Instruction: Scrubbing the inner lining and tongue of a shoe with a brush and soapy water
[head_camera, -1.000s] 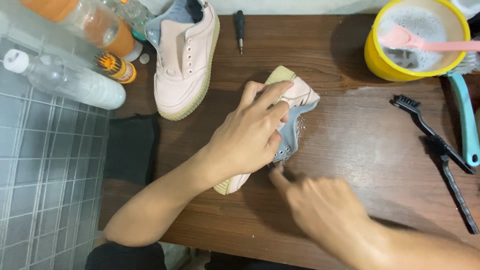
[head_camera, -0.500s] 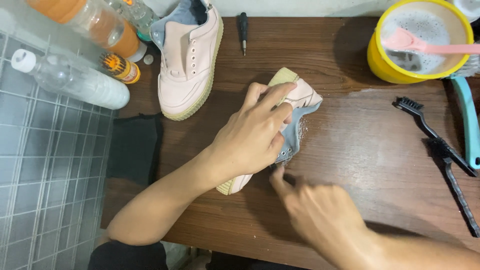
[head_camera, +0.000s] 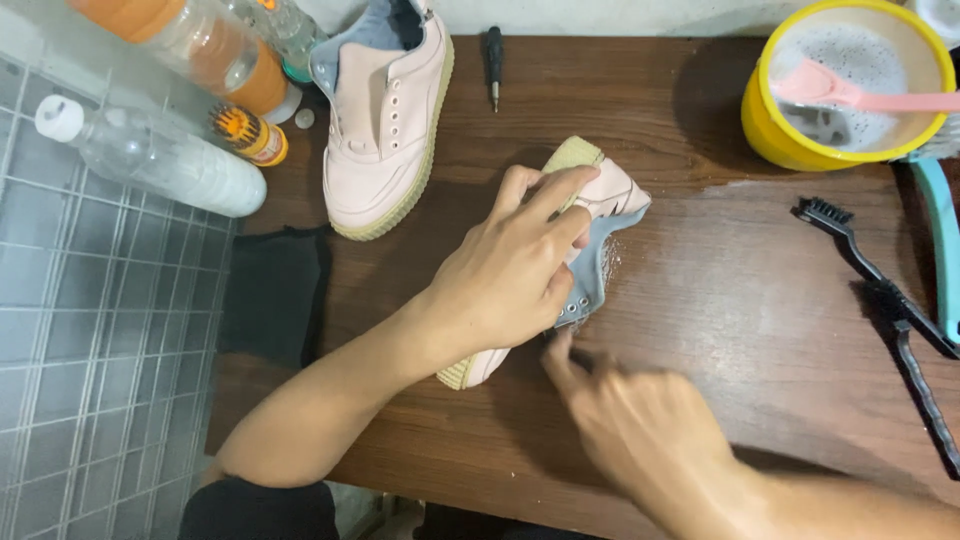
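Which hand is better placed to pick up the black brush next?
Probably the right hand: it is free, only its fingertips at the shoe, on the side where the black brush lies. The left hand presses down on the shoe, steadying it.

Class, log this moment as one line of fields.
left hand: pressing down pink sneaker | right hand: blurred, fingertips at sneaker's grey opening | surface: wooden table | nearby: second pink sneaker, yellow soapy bowl
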